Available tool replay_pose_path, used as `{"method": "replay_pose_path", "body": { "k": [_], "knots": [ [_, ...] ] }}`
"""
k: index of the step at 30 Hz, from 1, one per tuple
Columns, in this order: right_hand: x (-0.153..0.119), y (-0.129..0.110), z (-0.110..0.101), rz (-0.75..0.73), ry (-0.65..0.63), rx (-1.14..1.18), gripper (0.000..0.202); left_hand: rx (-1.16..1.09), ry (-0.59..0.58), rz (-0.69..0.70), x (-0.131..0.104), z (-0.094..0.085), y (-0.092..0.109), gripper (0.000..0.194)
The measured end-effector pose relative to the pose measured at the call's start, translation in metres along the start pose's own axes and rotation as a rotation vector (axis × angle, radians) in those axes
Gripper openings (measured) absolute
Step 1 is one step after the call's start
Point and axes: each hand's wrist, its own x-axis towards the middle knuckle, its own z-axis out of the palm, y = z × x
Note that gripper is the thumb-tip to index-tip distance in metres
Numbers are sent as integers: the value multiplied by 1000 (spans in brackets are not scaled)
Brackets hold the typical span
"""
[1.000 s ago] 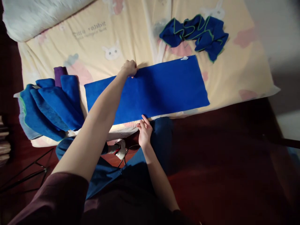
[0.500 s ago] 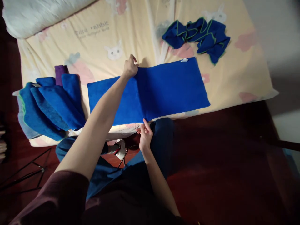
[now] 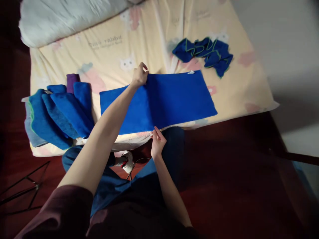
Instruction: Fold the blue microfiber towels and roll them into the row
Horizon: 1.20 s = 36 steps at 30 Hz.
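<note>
A blue cloth (image 3: 181, 96) with a small white tag lies spread lengthwise near the front edge of the bed, with a raised crease across its middle. At the crease's far end, my left hand (image 3: 140, 74) pinches the cloth's back edge. My right hand (image 3: 158, 141) holds the front edge at the near end of the same crease, its fingers drawn together. My left forearm covers part of the cloth's left half.
Several rolled or folded blue cloths (image 3: 72, 109) and a purple one (image 3: 72, 82) lie at the left. A crumpled blue cloth with green edging (image 3: 216, 54) is at the back right. A pale quilt (image 3: 69, 20) lies at the back left.
The view has shifted slightly. Both hands stay at the two ends of the crease, and the right fingers have closed more on the front edge.
</note>
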Motion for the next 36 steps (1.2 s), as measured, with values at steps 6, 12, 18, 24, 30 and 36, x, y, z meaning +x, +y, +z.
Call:
{"method": "replay_pose_path", "body": {
  "k": [6,12,18,24,30,36],
  "knots": [
    [-17,-37,-17,-355,117,-69,51,-139,95,197,-38,-76,58,17],
    [-23,-171,-35,-721,134,-66,57,-313,240,322,-113,-207,117,24],
    [-37,-319,-1,-1012,-87,13,49,-434,405,416,-192,-326,136,34],
    [-72,-389,40,-1119,-273,0,45,-536,404,469,-250,-387,131,38],
    [-91,-401,57,-1069,-340,-27,44,-541,401,390,-282,-418,105,27],
    [-98,-393,64,-882,-365,-12,45,-581,331,230,-292,-429,85,24]
  ]
}}
